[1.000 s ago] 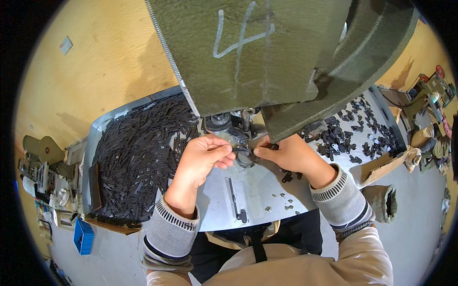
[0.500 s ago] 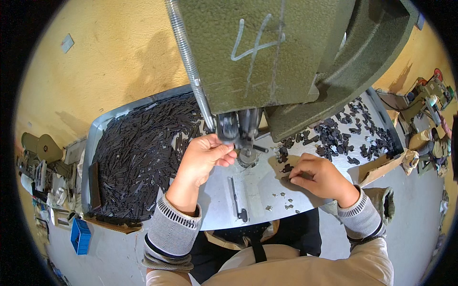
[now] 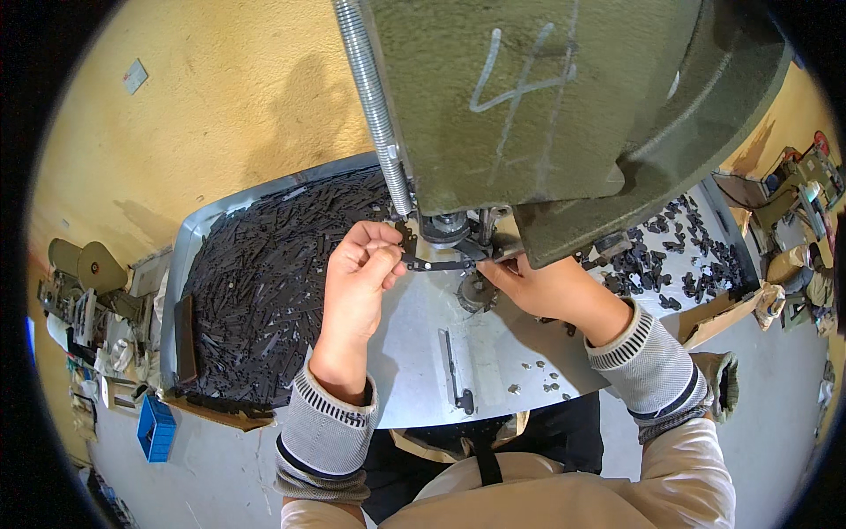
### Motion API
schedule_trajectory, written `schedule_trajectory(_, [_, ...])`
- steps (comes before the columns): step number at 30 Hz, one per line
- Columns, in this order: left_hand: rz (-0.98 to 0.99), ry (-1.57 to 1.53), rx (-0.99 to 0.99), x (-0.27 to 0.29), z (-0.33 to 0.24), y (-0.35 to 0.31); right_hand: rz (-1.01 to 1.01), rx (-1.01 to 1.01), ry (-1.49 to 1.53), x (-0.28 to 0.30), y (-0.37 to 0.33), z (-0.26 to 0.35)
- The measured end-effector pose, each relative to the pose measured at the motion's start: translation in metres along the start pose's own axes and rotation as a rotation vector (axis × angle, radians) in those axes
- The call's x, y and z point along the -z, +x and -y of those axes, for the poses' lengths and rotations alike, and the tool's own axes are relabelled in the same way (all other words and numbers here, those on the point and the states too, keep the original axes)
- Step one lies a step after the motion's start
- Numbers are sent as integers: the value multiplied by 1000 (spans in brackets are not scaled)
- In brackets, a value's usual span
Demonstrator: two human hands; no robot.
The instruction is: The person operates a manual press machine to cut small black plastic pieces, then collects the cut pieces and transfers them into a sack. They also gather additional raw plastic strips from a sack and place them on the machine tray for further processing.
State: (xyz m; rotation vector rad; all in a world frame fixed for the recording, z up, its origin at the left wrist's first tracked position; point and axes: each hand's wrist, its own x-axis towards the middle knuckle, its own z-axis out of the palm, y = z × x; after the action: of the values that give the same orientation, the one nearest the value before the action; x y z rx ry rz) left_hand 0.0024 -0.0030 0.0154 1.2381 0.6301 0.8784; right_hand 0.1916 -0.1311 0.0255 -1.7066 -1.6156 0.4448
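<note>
My left hand (image 3: 359,280) pinches the left end of a thin black metal strip (image 3: 434,263) and holds it level under the head of a large grey-green press machine (image 3: 546,106). My right hand (image 3: 551,289) grips the strip's right end, its fingertips partly hidden below the machine body. A round die (image 3: 476,293) sits on the grey metal work tray (image 3: 423,353) just beneath the strip. A steel coil spring (image 3: 374,106) runs down the machine's left side toward my left hand.
A big heap of black strips (image 3: 264,282) fills the tray's left half. Small black parts (image 3: 670,251) lie on the right. One loose strip (image 3: 454,370) and a few bits lie near the front edge. A blue bin (image 3: 157,429) and tools stand left.
My right hand left the small parts on the tray and came back up under the machine head. Both hands now hold the strip across the die; my left hand stayed nearly still.
</note>
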Motion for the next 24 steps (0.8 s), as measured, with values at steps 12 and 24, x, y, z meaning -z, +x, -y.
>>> schedule_trajectory(12, [118, 164, 118, -4, 7, 2, 119, -474, 908, 12, -11, -20])
schedule_trajectory(24, [195, 236, 290, 9, 7, 5, 7, -565, 1123, 20, -19, -25])
